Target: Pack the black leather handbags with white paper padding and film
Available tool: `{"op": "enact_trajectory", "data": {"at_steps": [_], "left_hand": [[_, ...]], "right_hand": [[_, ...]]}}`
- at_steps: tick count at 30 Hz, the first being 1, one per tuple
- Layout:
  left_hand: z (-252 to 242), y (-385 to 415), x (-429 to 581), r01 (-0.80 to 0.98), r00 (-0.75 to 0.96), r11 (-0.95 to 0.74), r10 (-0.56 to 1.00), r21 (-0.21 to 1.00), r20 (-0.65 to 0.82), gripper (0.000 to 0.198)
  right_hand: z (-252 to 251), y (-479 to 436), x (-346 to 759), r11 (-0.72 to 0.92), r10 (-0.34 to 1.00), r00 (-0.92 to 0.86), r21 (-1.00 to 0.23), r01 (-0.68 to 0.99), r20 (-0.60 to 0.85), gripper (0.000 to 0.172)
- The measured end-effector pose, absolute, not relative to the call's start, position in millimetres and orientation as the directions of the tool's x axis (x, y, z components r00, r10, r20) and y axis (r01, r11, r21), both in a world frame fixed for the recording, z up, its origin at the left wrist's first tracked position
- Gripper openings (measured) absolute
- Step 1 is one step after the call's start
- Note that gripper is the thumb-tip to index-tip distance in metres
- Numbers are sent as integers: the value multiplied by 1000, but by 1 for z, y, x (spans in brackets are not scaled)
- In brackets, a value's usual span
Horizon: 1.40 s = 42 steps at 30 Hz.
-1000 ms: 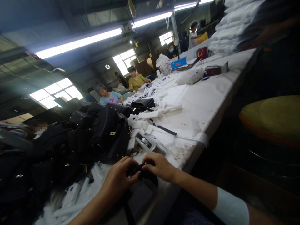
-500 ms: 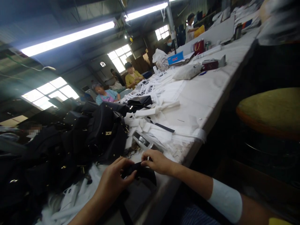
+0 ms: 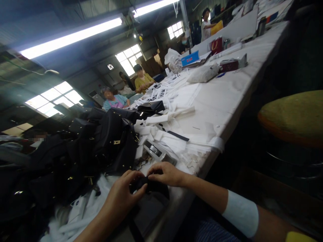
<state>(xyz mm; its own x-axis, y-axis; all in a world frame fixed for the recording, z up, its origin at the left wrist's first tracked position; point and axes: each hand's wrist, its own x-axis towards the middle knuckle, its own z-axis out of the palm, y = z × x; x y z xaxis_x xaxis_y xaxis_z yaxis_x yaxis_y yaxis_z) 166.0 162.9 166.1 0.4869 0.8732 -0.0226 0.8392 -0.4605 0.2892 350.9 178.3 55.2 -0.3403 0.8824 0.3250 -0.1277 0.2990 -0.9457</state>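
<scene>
A black piece with a curved, strap-like part [image 3: 158, 189] lies between my hands at the near edge of the table. My left hand [image 3: 127, 190] has its fingers and thumb around the left part of this black piece. From the right, my right hand [image 3: 165, 173] pinches its upper edge, with the fingertips close to those of my left hand. Below, a dark strap [image 3: 135, 227] hangs down. What lies under my fingers is too dark to make out.
Black bags [image 3: 108, 134] with gold fittings are heaped at the left. White strips [image 3: 161, 131] and a metal-and-grey device [image 3: 153, 150] lie on the pale table [image 3: 214, 111]. A yellow-green stool [image 3: 295, 116] stands right. Several people are farther back.
My right hand has shifted slightly left, its fingertips now closer to my left hand on the black piece. The view has tilted a little.
</scene>
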Motion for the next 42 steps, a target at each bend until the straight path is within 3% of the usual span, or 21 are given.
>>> {"op": "enact_trajectory", "data": {"at_steps": [8,11,16,27,42], "left_hand": [[173,151,148,851,468,-420,879,317,-93,15],[173,138,137,891,374,-340,925,302,-64,22],[177,120,131,929,257,-220,962,297,-91,22],[159,110,126,799,6,124,977,589,-213,32],[155,106,133,798,-106,206,973,566,-205,26]], "right_hand": [[59,156,329,101,919,-363,-981,-168,157,17],[58,146,317,123,938,-305,-981,-148,164,15],[56,143,307,158,911,-359,-976,-149,203,14],[52,147,302,132,877,-437,-974,-187,203,16],[55,155,301,-9,808,-573,-970,-245,137,17]]}}
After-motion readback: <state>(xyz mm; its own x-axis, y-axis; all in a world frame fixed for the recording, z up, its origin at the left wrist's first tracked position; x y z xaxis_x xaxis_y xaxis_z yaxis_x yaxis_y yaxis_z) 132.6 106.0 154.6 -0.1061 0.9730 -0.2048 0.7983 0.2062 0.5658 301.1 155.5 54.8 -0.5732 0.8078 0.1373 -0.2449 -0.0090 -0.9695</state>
